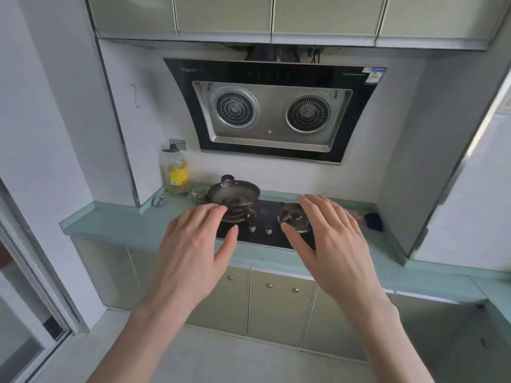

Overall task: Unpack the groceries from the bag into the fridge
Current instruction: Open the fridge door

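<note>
Before the hob (pixel 265 230), both hands were held out palm-down with nothing in them. Left hand (pixel 193 252) had its fingers straight and slightly spread, tips hanging in front of the pan (pixel 233 193) on the hob's left burner; whether they touched anything could not be told. Right hand (pixel 334 244) was likewise flat and spread, in front of the hob's bare right burner (pixel 296 217). An oil bottle (pixel 174 170) stood left of the hob against the wall, a small jar (pixel 198 193) between it and the pan. A hood (pixel 273 111) hung above the hob. A dark cloth (pixel 373 221) lay right of the hob.

Neither bag nor groceries appeared in view. A tall white panel at the far right, beyond the hob, may have been the fridge; this was not confirmed.

Judgement: the task had not begun. Risk from here lay in turning away with arms extended, since a hand could catch the pan and tip it off its stand, or knock the oil bottle.
</note>
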Demonstrator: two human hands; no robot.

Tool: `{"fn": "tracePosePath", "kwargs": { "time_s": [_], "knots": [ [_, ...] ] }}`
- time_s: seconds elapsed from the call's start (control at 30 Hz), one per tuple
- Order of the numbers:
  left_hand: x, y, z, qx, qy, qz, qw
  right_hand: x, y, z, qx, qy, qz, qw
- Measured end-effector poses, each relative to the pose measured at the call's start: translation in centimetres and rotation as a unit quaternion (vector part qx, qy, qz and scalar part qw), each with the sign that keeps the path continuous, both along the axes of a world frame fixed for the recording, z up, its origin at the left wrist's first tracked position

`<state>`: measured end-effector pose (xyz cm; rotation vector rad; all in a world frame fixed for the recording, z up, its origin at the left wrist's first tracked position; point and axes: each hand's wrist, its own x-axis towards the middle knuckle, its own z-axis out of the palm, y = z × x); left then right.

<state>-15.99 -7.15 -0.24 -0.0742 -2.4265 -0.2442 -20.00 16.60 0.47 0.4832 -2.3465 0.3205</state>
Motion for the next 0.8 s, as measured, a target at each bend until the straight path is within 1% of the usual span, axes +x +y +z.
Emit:
{"fn": "tracePosePath", "kwargs": {
  "time_s": [0.23,0.5,0.67,0.8],
  "knots": [
    [-5.1,-5.8,0.5,-0.002,0.016,0.047,0.999,-7.1,-6.4,0.0,-0.005,-0.008,0.039,0.999],
    [-6.9,-11.8,0.8,0.0,0.011,0.118,0.993,-11.6,-14.0,0.6,-0.014,-0.026,0.133,0.991],
    [-7.1,-15.0,0.6,-0.011,0.01,0.187,0.982,-14.5,-18.9,0.9,-0.023,-0.044,0.216,0.975],
    [-6.9,-17.9,-0.3,-0.008,0.002,0.237,0.971,-16.8,-23.6,0.5,-0.002,-0.061,0.298,0.953]
  ]
}}
